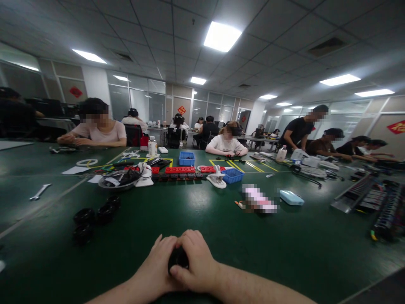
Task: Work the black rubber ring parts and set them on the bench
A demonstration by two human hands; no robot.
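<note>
The left hand [160, 261] and right hand [199, 261] were wrapped round a black part [179, 256], mostly hidden; at ten o'clock, black pieces [105, 214] sat too dim for detail

silver wrench [40, 192], light-blue case [291, 198]

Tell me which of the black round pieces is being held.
The black piece cupped between the left hand and the right hand, low in the view. The other four sit grouped on the green table, farther left, untouched.
</note>
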